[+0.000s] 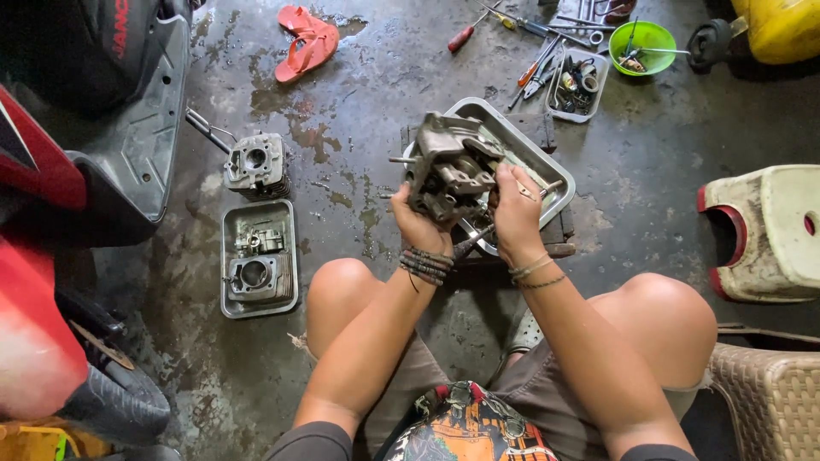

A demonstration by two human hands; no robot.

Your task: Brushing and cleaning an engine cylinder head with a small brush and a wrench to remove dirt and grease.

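Note:
A grey metal engine cylinder head [448, 166] is held up over a metal tray [555, 179] that rests on the wet concrete floor. My left hand [418, 226] grips the part from below on its left side. My right hand [515, 209] clasps its right side, fingers on the top edge. Both wrists wear bracelets. A thin tool or rod pokes out below the part between the hands.
A finned engine cylinder [254, 164] stands at left; another tray [229, 294] holds engine parts. A red scooter [51, 171] is far left. Orange sandals [306, 41], screwdrivers [465, 36], a parts box [579, 81] and a green bowl [642, 44] lie beyond. A stool [764, 230] stands right.

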